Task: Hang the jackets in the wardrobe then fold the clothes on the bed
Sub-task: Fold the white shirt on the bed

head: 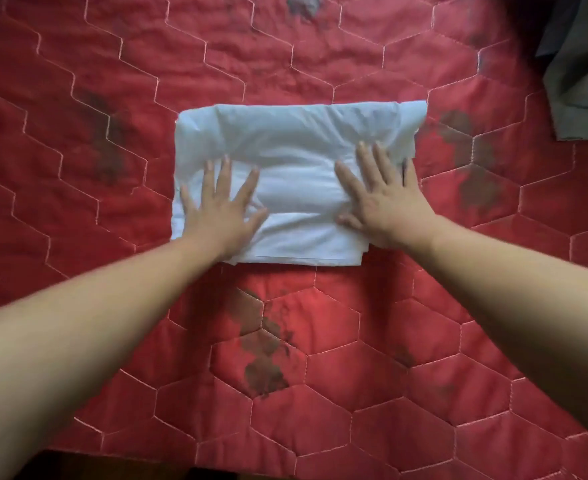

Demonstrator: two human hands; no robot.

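On the red hexagon-quilted bed (pixel 320 393), midway across: a folded white garment (pixel 296 140), a flat creased rectangle. Pressed palm-down on its near half, left hand (pixel 221 209) and right hand (pixel 380 199), fingers (pixel 365 164) straight and splayed, gripping nothing. Beyond, far right, crumpled grey clothing (pixel 583 81).

Frame is filled by a bed (pixel 424 393) covered in a red quilted spread (pixel 181 410), stitched in pale hexagons. Dark grey blotches (pixel 264 368) are scattered over it. A dark strip (pixel 112 469) is seen below the near edge. Lighting is dim.
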